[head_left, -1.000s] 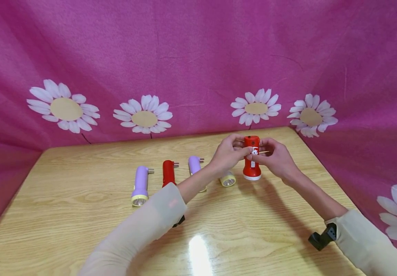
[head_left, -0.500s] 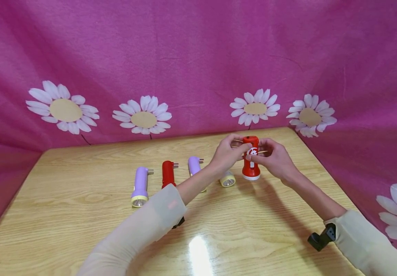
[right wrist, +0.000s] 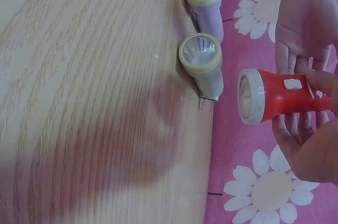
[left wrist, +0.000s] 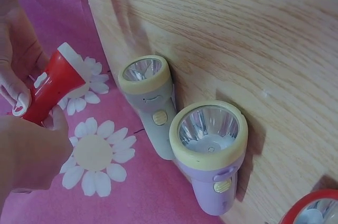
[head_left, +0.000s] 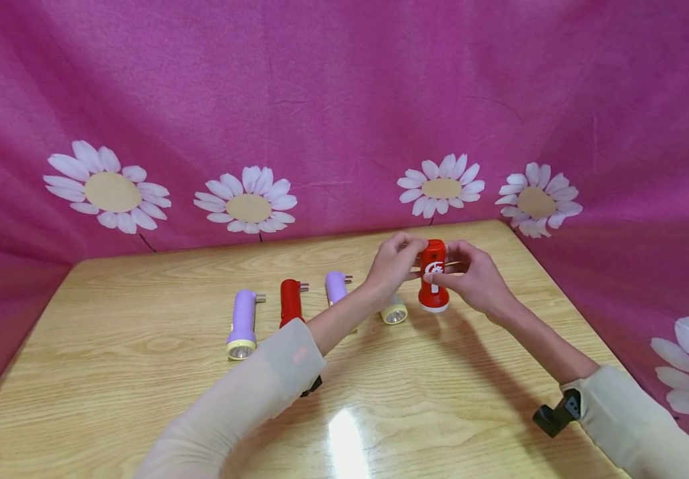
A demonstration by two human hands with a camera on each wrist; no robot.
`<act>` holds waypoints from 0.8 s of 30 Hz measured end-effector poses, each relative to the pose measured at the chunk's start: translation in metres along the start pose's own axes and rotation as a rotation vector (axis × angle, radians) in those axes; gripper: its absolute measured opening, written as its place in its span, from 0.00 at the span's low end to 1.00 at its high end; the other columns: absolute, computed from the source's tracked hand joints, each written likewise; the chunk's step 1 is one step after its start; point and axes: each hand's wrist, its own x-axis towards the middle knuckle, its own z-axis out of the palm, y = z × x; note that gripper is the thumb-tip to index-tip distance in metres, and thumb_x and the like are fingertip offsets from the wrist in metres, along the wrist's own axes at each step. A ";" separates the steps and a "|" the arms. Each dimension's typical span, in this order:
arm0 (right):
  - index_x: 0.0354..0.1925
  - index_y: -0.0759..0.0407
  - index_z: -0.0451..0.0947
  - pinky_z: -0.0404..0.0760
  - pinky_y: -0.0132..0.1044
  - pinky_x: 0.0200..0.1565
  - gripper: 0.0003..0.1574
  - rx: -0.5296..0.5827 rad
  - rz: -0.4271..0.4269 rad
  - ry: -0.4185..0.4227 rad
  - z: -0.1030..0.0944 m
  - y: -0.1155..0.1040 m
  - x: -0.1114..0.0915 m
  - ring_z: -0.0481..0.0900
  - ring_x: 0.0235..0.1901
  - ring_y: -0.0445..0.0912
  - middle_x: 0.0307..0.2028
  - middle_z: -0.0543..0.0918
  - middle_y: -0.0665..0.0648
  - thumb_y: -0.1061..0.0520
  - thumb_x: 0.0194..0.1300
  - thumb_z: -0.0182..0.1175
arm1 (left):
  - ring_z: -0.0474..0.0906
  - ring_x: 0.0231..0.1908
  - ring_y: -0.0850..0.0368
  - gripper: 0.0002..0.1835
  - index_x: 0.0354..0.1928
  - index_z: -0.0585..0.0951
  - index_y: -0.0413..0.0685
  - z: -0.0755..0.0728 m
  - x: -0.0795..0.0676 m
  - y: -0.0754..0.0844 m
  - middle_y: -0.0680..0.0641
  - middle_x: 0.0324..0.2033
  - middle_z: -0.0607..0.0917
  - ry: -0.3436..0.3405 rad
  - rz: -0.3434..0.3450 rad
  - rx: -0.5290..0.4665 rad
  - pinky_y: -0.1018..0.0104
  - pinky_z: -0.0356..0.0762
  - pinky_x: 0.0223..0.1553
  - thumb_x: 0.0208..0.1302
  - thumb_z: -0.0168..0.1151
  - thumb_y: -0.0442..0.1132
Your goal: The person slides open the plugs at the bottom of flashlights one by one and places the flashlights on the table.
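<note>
A red flashlight (head_left: 433,297) with a white rim is held up near the table's back right, its lens end down. My right hand (head_left: 480,278) grips its body, thumb across the white-printed front and fingers behind. My left hand (head_left: 392,267) holds the upper end from the other side, its thumb at the top edge. In the right wrist view the white switch of the red flashlight (right wrist: 273,95) shows. Just left of the hands lies a grey flashlight (head_left: 393,311) with a cream rim, partly covered by the left hand.
On the wooden table (head_left: 110,399), left of the grey one, lie a purple flashlight (head_left: 336,286), a red flashlight (head_left: 291,299) and another purple flashlight (head_left: 244,316), plug prongs showing. My left forearm hides parts of two. A pink flowered cloth (head_left: 344,100) hangs behind.
My left thumb has slid from the front of the red flashlight up to its top edge. The flashlight has shifted very slightly left, and the right hand keeps its grip.
</note>
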 end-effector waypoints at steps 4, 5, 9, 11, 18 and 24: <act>0.47 0.67 0.70 0.80 0.33 0.38 0.27 0.001 -0.022 0.000 0.002 0.001 0.001 0.77 0.38 0.52 0.40 0.76 0.62 0.58 0.52 0.68 | 0.78 0.32 0.56 0.08 0.38 0.77 0.42 -0.001 0.000 0.001 0.48 0.30 0.81 0.004 -0.026 -0.017 0.61 0.81 0.37 0.62 0.56 0.40; 0.47 0.67 0.70 0.80 0.33 0.38 0.27 -0.002 -0.025 0.000 0.002 0.001 0.001 0.77 0.38 0.52 0.40 0.76 0.62 0.58 0.52 0.68 | 0.78 0.32 0.56 0.08 0.37 0.77 0.42 -0.001 0.000 0.001 0.48 0.30 0.81 0.002 -0.034 -0.024 0.61 0.81 0.37 0.62 0.56 0.40; 0.48 0.66 0.70 0.80 0.33 0.38 0.27 -0.011 -0.034 -0.002 0.003 0.000 0.000 0.77 0.38 0.52 0.40 0.76 0.61 0.58 0.52 0.69 | 0.78 0.31 0.56 0.08 0.36 0.77 0.42 -0.003 -0.001 0.002 0.47 0.29 0.80 -0.004 -0.069 -0.047 0.61 0.80 0.38 0.61 0.56 0.39; 0.48 0.65 0.71 0.80 0.33 0.38 0.27 -0.022 -0.038 0.000 0.003 0.001 0.000 0.77 0.38 0.52 0.40 0.77 0.61 0.57 0.52 0.69 | 0.78 0.31 0.56 0.08 0.36 0.77 0.42 -0.003 -0.001 0.003 0.47 0.29 0.80 -0.005 -0.086 -0.047 0.61 0.80 0.38 0.61 0.57 0.40; 0.48 0.64 0.72 0.79 0.34 0.38 0.27 -0.029 -0.060 -0.005 0.003 0.001 0.001 0.76 0.38 0.52 0.39 0.77 0.60 0.56 0.51 0.69 | 0.79 0.35 0.55 0.08 0.35 0.78 0.45 -0.005 -0.001 0.006 0.49 0.33 0.82 -0.020 -0.132 -0.019 0.60 0.79 0.42 0.61 0.59 0.42; 0.49 0.64 0.72 0.79 0.34 0.37 0.27 -0.010 -0.063 -0.011 0.004 0.003 0.001 0.77 0.37 0.52 0.39 0.78 0.61 0.58 0.51 0.69 | 0.80 0.36 0.55 0.08 0.35 0.79 0.47 -0.007 0.000 0.006 0.49 0.34 0.83 -0.039 -0.177 -0.031 0.60 0.79 0.42 0.59 0.61 0.43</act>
